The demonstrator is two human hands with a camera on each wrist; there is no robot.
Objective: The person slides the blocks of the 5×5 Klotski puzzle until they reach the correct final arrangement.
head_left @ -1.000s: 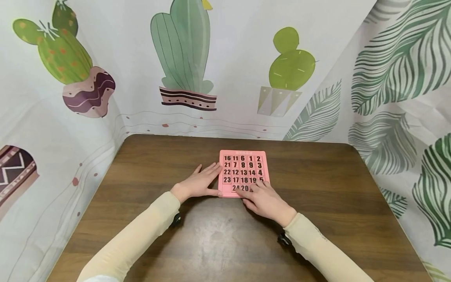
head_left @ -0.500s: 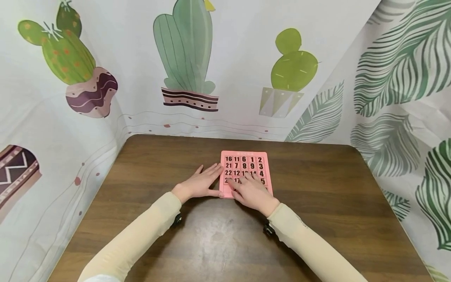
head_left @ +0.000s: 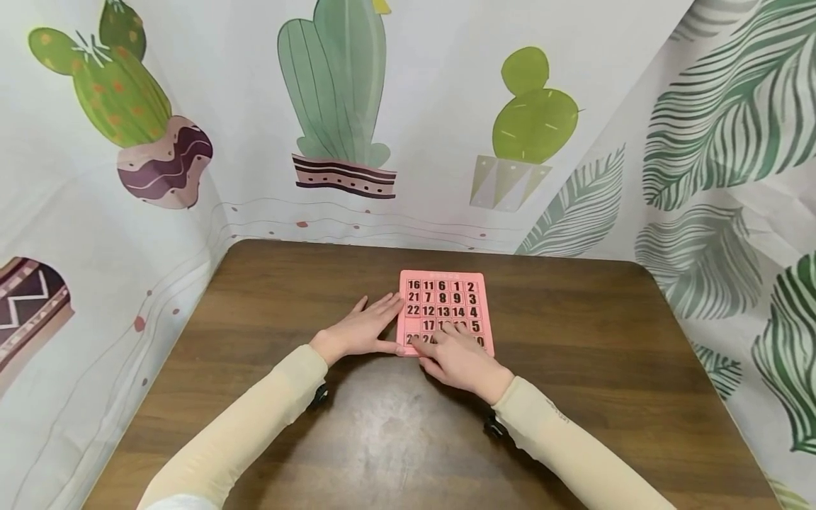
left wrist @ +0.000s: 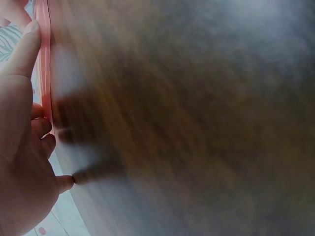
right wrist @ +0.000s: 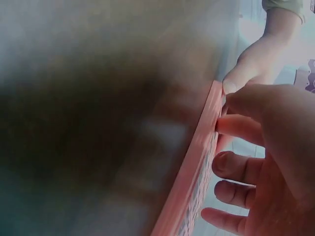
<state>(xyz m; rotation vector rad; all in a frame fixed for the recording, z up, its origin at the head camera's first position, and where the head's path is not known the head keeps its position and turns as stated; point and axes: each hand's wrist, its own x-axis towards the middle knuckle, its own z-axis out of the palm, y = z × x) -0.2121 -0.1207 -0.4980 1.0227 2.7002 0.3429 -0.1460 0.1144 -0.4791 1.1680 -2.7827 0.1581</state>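
The board was flat, pink and thin, with rounded corners, a pale line of small print along its far rim, and bold black numbers on its tiles. It lay on the brown wooden table, in the far half, between the two hands. Its print and numbers read upright from the person's side, the printed rim pointing to the cloth. It looked close to square; which way its long axis ran could not be told from that slant.

There was one board, of five rows and five columns. The three far rows showed fifteen tiles, from 16 to 4. One gap stood at the left of the fourth row, beside 17; fingers covered part of the two nearest rows.

The left hand lay with fingers straight and thumb spread apart from them, touching the board's left side. The right hand held its index finger out onto the near left tile, thumb apart at the near edge, the other fingers loosely bent, gripping nothing.
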